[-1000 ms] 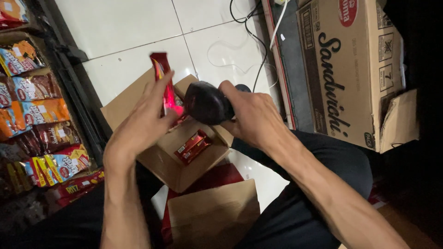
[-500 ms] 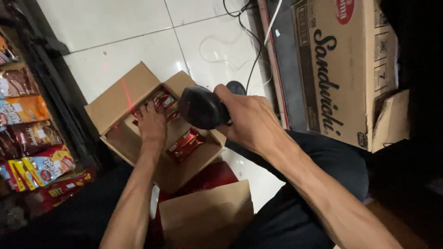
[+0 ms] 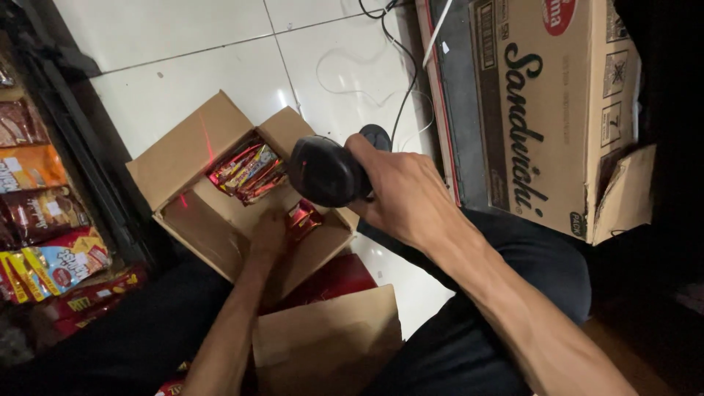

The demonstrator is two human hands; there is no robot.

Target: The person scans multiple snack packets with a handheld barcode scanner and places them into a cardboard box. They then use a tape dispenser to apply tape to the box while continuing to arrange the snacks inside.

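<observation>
left hand [image 3: 268,233]: reaching down, fingers curled | right hand [image 3: 400,192]: raised, grip closed

Snack packets [image 3: 246,172] in open carton [image 3: 194,224]

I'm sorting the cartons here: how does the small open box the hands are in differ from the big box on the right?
The small open box lies on the floor with flaps spread, showing red snack packets; the big box is mostly closed, one corner flap loose. The small one is plain brown; the big one carries dark print. Both are brown cardboard.

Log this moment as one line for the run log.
left hand: in open cardboard box, at red packet | right hand: grips black scanner
</observation>
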